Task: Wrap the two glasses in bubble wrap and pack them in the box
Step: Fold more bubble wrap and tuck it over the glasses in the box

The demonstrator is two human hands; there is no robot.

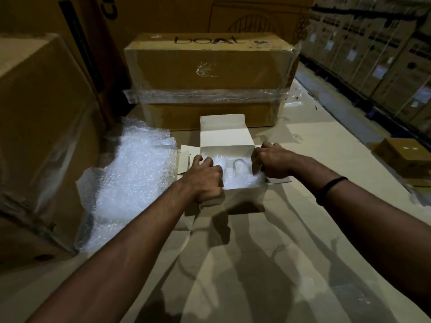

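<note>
Head view: left grip [206, 179], right grip [271, 162] clasping white cardboard box [245, 194], bubble wrap [235, 181] inside

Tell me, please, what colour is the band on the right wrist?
Black. The wristband shows best in the head view, the only view given.

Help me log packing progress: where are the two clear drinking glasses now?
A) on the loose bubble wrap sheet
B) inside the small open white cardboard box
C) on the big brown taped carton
B: the two clear glasses lie in bubble wrap inside the small open white cardboard box.
</note>
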